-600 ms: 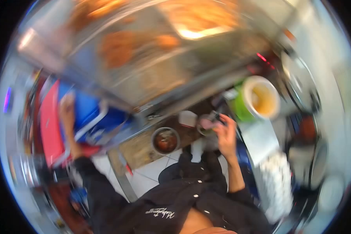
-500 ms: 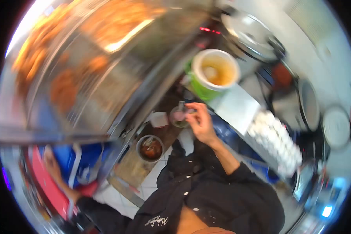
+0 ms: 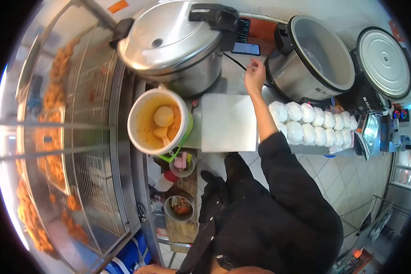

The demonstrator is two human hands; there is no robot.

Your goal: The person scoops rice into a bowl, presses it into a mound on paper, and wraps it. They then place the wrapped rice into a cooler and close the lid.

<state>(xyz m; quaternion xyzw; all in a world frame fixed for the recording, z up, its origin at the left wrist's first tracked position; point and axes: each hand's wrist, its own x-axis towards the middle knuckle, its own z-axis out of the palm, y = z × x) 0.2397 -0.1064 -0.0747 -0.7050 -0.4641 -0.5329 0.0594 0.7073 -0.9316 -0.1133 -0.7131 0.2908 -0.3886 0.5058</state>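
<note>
My right hand [image 3: 255, 75] is raised over the counter, fingers loosely bent, with nothing visible in it. It is nearest to a phone [image 3: 246, 49] lying face up and to the open rice cooker [image 3: 287, 73] on its right. A dark cord [image 3: 235, 60] runs just left of the fingers. Only part of my left hand [image 3: 147, 270] shows at the bottom edge, near a blue cooler box [image 3: 129, 256]; its fingers are cut off. Between my body and the back counter lies a white board [image 3: 229, 137].
A lidded cooker [image 3: 182, 68] stands behind a white bucket [image 3: 133, 116] of orange sauce with a ladle. White wrapped bundles [image 3: 308, 132] are stacked right of my arm. Fried food [image 3: 55, 155] fills the glass case at left. Below sit a small tub [image 3: 187, 171] and a metal bowl [image 3: 170, 213].
My right hand has left the small tub and moved up and away to the back counter. My view has turned right, and my left hand has nearly left the picture.
</note>
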